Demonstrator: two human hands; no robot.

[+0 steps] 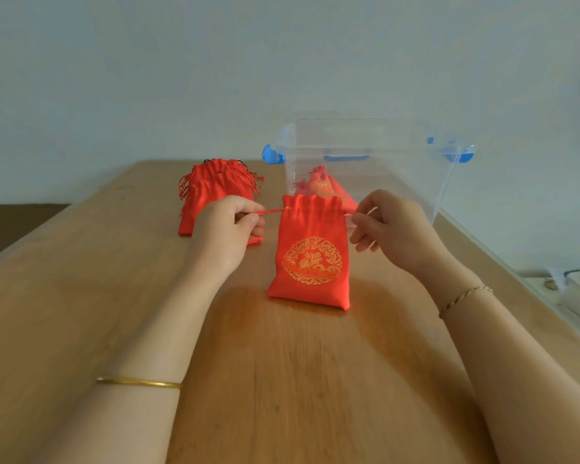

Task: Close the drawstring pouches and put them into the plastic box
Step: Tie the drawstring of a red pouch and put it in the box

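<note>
Wooden desk [282, 380], pale wall behind. Clear plastic box [399, 169] at right rear contains one pouch [322, 184]. Stacked red pouches [211, 189] at left rear, partly hidden by left hand [225, 229]. Centre pouch [310, 259] sits between the hands. Fingers of left hand and right hand [392, 226] each pinch a drawstring [270, 212] end.

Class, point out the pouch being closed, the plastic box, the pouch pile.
Pouch being closed [310, 259]: head view, gold emblem.
Plastic box [399, 185]: head view, near wall.
Pouch pile [215, 185]: head view, top pouch.
</note>
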